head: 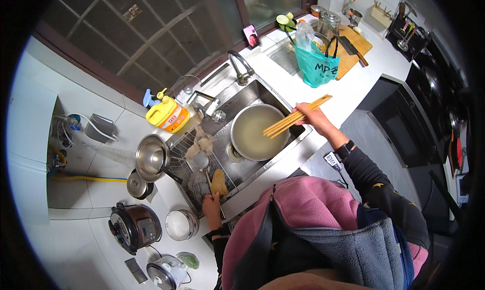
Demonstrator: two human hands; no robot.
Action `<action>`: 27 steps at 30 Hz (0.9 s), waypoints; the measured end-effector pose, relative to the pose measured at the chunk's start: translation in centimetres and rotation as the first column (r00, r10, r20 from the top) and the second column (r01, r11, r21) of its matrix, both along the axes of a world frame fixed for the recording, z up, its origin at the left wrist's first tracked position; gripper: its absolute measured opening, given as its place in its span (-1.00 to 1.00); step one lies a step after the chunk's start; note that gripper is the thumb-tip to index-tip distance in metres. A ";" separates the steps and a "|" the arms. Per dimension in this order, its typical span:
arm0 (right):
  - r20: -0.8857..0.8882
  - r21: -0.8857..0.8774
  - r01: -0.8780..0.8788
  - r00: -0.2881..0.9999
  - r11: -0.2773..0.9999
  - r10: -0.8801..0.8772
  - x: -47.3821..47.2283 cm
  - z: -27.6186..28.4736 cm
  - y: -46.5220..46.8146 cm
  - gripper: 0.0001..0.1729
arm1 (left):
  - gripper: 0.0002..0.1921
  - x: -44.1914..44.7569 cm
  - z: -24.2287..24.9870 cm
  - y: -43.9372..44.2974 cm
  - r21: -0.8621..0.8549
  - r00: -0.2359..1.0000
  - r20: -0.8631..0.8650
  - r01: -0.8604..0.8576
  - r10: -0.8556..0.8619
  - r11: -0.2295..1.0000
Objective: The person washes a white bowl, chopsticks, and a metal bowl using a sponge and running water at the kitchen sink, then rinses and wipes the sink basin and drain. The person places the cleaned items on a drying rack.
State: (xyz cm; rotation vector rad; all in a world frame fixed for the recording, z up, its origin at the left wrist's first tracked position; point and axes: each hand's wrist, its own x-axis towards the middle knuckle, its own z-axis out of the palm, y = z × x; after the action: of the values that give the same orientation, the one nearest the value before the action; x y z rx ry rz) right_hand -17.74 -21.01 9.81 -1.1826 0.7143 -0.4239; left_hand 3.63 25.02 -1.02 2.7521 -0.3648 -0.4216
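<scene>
My right hand (pixel 310 115) grips a bundle of several wooden chopsticks (pixel 291 119). Their lower ends hang over a large round metal pot (pixel 232 132) of cloudy water in the stainless-steel sink (pixel 223 153). At the sink's left end, my left hand (pixel 212 207) is closed around the handle of a metal ladle or large spoon (pixel 202 161), its bowl pointing away from me above a wire rack (pixel 221 166). Beside that handle lie a tan sponge or scrubber (pixel 218 182) and a grey cloth (pixel 197 185). A beige cloth (pixel 202 140) drapes over the rack farther back.
A faucet (pixel 242 68) stands behind the sink, near a yellow detergent jug (pixel 168 115). Metal bowls (pixel 149 157), a pressure cooker (pixel 136 227) and stacked white bowls (pixel 179 225) occupy the left. Rightward are a teal bag (pixel 316 66), cutting board (pixel 346 64), cleaver (pixel 350 49) and propped phone (pixel 251 36).
</scene>
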 end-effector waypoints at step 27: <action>0.036 0.031 -0.153 0.988 0.988 0.151 -12.3 -6.9 -7.4 -0.68 | -0.76 -17.1 3.3 -10.4 -0.300 0.901 0.371 -0.111 0.223 0.947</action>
State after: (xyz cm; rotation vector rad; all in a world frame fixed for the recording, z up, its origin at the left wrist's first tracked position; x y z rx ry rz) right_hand -30.01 -28.44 2.90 -1.1866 0.5954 -0.3024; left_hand -13.46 14.60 2.32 2.5522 -0.2528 0.2322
